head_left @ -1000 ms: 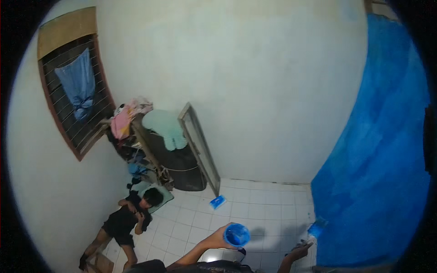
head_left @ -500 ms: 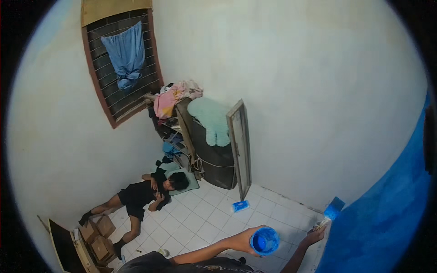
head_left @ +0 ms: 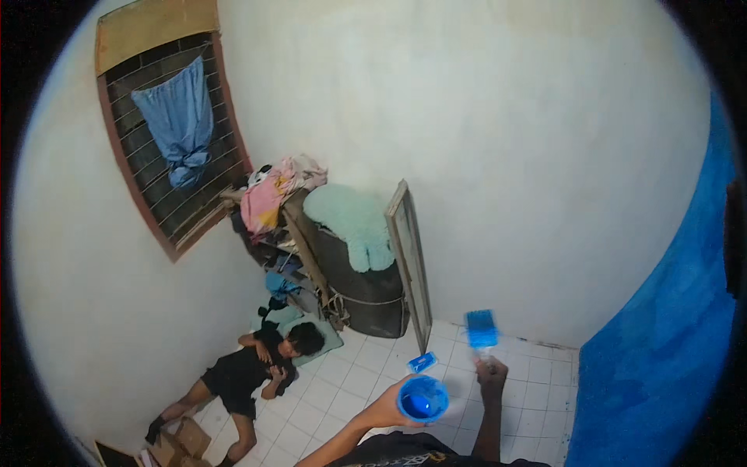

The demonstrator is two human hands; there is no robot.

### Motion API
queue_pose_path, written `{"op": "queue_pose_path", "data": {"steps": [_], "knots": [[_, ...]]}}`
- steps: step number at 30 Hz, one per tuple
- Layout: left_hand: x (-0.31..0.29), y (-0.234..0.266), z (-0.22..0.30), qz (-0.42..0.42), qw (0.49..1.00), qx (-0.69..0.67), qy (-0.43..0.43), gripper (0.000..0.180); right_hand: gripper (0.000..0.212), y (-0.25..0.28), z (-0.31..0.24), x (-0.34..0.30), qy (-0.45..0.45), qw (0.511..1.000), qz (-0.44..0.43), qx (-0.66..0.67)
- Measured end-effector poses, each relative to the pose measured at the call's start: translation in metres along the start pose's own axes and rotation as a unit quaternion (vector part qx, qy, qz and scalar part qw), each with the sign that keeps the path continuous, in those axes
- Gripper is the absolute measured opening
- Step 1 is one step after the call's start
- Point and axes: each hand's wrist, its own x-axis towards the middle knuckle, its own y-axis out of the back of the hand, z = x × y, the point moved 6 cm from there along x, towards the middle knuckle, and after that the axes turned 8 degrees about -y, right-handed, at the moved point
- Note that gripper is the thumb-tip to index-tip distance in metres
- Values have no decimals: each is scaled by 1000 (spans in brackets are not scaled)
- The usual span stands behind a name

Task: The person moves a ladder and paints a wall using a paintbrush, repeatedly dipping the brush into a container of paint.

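Observation:
My left hand (head_left: 387, 406) is wrapped round a cup of blue paint (head_left: 423, 399), its open top facing up and its inside wall smeared blue. In my right hand (head_left: 491, 373) is the handle of a wide paintbrush (head_left: 481, 329), its bristles pointing up and coated in blue. The brush is slightly blurred and stands to the right of the cup, apart from it. Blue paint (head_left: 661, 366) covers the wall at the right, while the wall ahead (head_left: 545, 156) is white.
A person (head_left: 253, 358) lies on the tiled floor (head_left: 342, 389) at the left, head on a pillow (head_left: 320, 342). A framed panel (head_left: 410, 265) leans beside a dark bulky object (head_left: 362, 300) with a mint fluffy cover (head_left: 350, 222). A blue-and-white packet (head_left: 422, 363) lies near the cup. Cardboard boxes (head_left: 183, 442) sit lower left.
My right hand has brought the brush leftward, away from the blue wall and nearer the cup. The cup has shifted slightly left and up in view, and the whole view has turned.

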Motion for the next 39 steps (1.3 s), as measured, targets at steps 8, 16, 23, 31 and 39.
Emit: {"op": "queue_pose_path", "data": {"steps": [8,16,23,31,39], "knots": [[-28,48,-8,9,999,20,49,83,36,-34,8,-26,6,992,-24,-121],[-29,58,-11,-11,999,37,33,78,37,-31,26,-49,-2,981,40,-188],[-34,57,-10,-12,998,35,53,83,36,-42,24,-41,11,986,37,-162],[-32,58,-6,23,997,41,57,78,28,-52,32,-34,-3,981,-14,-192],[-10,49,-24,11,998,38,51,79,27,-24,36,-27,26,975,-16,-219]]}}
